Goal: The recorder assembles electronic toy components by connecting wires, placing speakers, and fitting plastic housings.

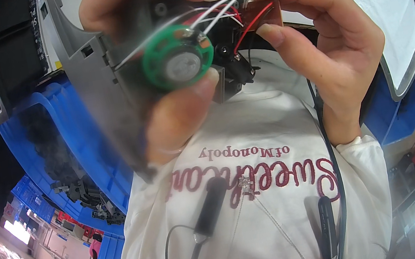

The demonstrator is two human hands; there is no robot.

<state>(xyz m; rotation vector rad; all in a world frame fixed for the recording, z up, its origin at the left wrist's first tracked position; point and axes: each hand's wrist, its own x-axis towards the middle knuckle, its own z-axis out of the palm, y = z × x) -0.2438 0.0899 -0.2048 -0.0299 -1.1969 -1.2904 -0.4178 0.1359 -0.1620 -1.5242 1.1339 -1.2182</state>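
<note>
Thin wires (221, 16) give us pause.
Tugging the brown circuit board (266, 15), pinched by the bent right hand (338, 37), could strain joints at the green-rimmed speaker (183, 68); between our hands, the grey housing (95, 74) sits in the left hand's (175, 118) curled grip, thumb near the speaker.

Blue bin (67, 129) at left, dark small parts (92, 197) inside; metal-rimmed tray (377, 5) right, second blue container (402, 109) near it.

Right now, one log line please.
left hand: holds grey housing | right hand: pinches brown board | green speaker: beside left hand
</note>
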